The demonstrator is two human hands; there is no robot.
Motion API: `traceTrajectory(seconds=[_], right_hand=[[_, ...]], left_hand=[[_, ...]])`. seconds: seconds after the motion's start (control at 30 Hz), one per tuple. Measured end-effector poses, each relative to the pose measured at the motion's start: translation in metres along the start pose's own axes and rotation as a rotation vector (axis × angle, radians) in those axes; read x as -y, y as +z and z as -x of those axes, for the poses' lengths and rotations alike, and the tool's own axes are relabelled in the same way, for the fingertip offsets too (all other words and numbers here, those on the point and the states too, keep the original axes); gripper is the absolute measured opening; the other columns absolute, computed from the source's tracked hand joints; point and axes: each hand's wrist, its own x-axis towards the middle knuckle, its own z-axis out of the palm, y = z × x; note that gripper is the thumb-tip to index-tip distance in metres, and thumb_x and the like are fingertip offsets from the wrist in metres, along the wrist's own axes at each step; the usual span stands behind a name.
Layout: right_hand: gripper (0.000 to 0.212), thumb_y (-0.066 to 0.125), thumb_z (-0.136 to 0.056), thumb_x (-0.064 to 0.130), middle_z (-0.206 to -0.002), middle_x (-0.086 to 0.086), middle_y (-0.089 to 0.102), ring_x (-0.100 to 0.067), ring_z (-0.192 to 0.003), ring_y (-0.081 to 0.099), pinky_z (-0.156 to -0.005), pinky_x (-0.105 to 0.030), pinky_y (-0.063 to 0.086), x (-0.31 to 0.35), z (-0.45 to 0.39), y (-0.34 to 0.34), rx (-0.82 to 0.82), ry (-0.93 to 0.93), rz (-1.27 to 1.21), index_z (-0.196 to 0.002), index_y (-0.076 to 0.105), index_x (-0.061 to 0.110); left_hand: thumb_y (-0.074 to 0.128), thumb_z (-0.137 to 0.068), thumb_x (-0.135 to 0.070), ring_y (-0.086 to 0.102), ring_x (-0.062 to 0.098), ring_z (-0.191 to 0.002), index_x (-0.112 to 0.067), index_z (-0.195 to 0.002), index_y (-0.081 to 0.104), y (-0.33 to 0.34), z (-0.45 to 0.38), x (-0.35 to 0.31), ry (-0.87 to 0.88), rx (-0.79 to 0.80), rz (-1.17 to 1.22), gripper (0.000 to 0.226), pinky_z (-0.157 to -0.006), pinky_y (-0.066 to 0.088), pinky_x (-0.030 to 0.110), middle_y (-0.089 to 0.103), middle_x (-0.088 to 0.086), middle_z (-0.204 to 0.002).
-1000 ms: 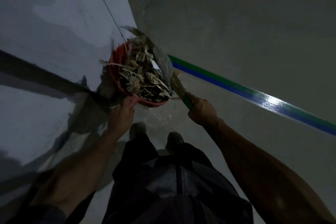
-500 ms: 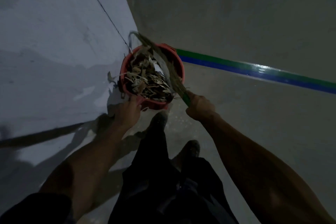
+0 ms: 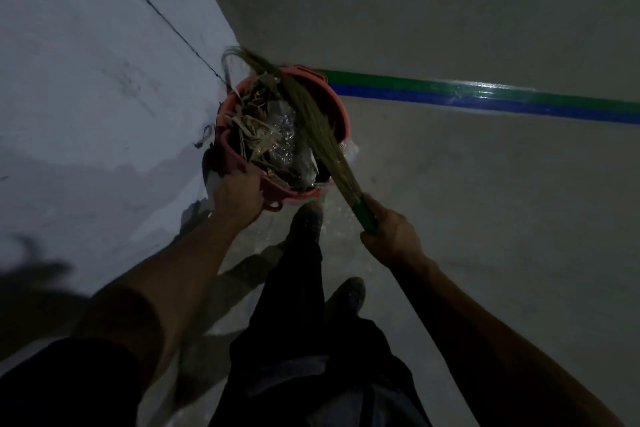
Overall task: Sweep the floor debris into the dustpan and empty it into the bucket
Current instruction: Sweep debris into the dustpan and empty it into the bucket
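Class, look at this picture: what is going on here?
A person stands by a wall corner. Their left hand grips the near rim of a red bucket filled with dry leaves and plastic scraps. Their right hand holds a grass broom by its green handle, bristles lying across the debris.

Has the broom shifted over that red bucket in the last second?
Yes. The broom now lies diagonally across the bucket's mouth, its bristles over the far rim; a second ago they stood at the bucket's right edge, nearer the green-and-blue stripe.

Broom (image 3: 311, 125) lies across debris (image 3: 263, 139) in bucket (image 3: 341, 114)
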Motion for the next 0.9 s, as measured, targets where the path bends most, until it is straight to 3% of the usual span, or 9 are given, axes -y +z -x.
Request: traceTrajectory(seconds=[0.17, 0.33, 0.5, 0.67, 0.8, 0.9], right_hand=[[0.075, 0.06, -0.087, 0.025, -0.113, -0.013, 0.062, -0.033, -0.098, 0.062, -0.071, -0.032, 0.045, 0.005, -0.016, 0.036, 0.087, -0.011, -0.001, -0.153, 0.026, 0.035], [0.072, 0.058, -0.09, 0.027, -0.117, -0.016, 0.06, -0.037, -0.098, 0.063, -0.069, -0.032, 0.044, 0.007, -0.06, 0.06, 0.143, 0.008, 0.003, -0.154, 0.025, 0.031], [0.066, 0.054, -0.089, 0.023, -0.113, -0.016, 0.063, -0.037, -0.092, 0.064, -0.066, -0.034, 0.048, 0.007, -0.097, 0.073, 0.157, 0.018, 0.046, -0.15, 0.03, 0.027], [0.059, 0.057, -0.088, 0.023, -0.106, -0.011, 0.062, -0.023, -0.073, 0.051, -0.058, -0.027, 0.039, 0.008, -0.108, 0.077, 0.156, 0.032, 0.015, -0.145, 0.038, 0.025], [0.065, 0.058, -0.089, 0.022, -0.11, -0.014, 0.062, -0.03, -0.083, 0.061, -0.061, -0.029, 0.041, 0.004, -0.085, 0.075, 0.128, 0.024, -0.026, -0.148, 0.032, 0.029], [0.072, 0.057, -0.09, 0.023, -0.114, -0.014, 0.06, -0.03, -0.084, 0.058, -0.062, -0.029, 0.041, -0.004, -0.058, 0.068, 0.088, 0.05, 0.008, -0.153, 0.023, 0.032]], left_hand=[[0.049, -0.097, -0.023, 0.062, 0.037, -0.103, -0.003, -0.136, 0.043, 0.002, -0.032, -0.005, 0.033, 0.05, -0.135, 0.043, -0.084, 0.052, 0.042, 0.061, 0.019, -0.115], [0.052, -0.097, -0.027, 0.063, 0.034, -0.096, -0.004, -0.13, 0.048, 0.018, -0.076, -0.01, 0.054, 0.097, -0.253, 0.041, -0.068, 0.042, 0.036, 0.064, 0.016, -0.107], [0.051, -0.097, -0.027, 0.062, 0.033, -0.098, -0.004, -0.127, 0.049, 0.045, -0.111, -0.003, 0.078, 0.16, -0.291, 0.038, -0.068, 0.041, 0.036, 0.062, 0.016, -0.109], [0.049, -0.099, -0.022, 0.064, 0.033, -0.096, -0.004, -0.129, 0.049, 0.056, -0.119, 0.002, 0.09, 0.137, -0.294, 0.035, -0.073, 0.049, 0.04, 0.064, 0.016, -0.107], [0.049, -0.097, -0.02, 0.064, 0.037, -0.099, -0.006, -0.136, 0.045, 0.052, -0.102, 0.007, 0.065, 0.096, -0.22, 0.041, -0.078, 0.052, 0.044, 0.064, 0.018, -0.11], [0.048, -0.097, -0.021, 0.064, 0.036, -0.097, -0.009, -0.129, 0.052, 0.043, -0.079, 0.006, 0.049, 0.025, -0.176, 0.034, -0.078, 0.052, 0.043, 0.065, 0.016, -0.108]])
